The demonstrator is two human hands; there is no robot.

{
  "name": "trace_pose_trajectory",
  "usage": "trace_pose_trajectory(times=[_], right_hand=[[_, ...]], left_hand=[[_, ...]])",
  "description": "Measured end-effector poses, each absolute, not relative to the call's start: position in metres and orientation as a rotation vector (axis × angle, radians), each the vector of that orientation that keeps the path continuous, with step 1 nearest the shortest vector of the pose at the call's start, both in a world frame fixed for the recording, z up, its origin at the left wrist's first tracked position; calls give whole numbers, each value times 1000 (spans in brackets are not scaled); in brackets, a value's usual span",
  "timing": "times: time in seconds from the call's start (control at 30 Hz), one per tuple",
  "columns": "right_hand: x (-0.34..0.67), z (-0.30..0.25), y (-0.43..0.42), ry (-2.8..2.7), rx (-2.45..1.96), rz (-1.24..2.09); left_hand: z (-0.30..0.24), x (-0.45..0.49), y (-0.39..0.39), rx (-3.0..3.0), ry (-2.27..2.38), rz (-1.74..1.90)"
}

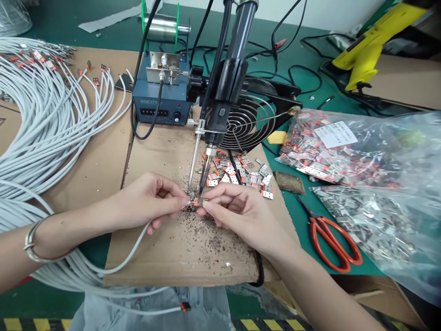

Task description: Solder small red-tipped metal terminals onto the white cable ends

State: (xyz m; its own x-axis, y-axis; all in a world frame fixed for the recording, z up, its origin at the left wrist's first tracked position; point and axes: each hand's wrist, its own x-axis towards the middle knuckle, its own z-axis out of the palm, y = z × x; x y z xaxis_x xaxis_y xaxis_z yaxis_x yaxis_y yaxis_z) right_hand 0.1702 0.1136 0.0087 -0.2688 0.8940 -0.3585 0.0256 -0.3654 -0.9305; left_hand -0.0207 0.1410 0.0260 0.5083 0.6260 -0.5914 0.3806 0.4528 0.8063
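I have the left hand [158, 200] with its thumb and fingers pinched narrow on the end of a long, round, pale grey cable [132, 252]. I have the right hand [237, 209] pinched too, holding a tiny orange and silver metal plug [197, 201]. The plug sits between the two sets of fingertips, right at the cable's end.

Just above it, the thin tip of a black, stick-shaped soldering iron [220, 108] points down. From where I am, I can't tell if the tip touches the plug. A thin, bent silver metal tube [195, 161] comes down just beside the tip.

Under my hands is a flat brown cardboard sheet [148, 266], with dark crumbs scattered on it. Behind the right hand I see a loose pile of flat orange and silver metal plugs [253, 172], near a round black fan with wire rings [255, 119]. Scissors with red-orange loop handles [332, 243] lie to the right, and a big bunch of pale grey cables [65, 124] lies to the left
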Motion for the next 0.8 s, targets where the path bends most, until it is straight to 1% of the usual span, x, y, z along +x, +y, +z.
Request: trace_pose_trajectory(times=[0.27,0.47,0.8], right_hand=[[174,8,113,-1206,-1280,1729],[175,7,110,-1214,-1161,1702],[176,8,110,-1231,-1185,1690]], left_hand=[[25,-20,141,1167,1036,206],[29,-21,138,1179,1041,186],[27,-21,138,1171,1034,209]])
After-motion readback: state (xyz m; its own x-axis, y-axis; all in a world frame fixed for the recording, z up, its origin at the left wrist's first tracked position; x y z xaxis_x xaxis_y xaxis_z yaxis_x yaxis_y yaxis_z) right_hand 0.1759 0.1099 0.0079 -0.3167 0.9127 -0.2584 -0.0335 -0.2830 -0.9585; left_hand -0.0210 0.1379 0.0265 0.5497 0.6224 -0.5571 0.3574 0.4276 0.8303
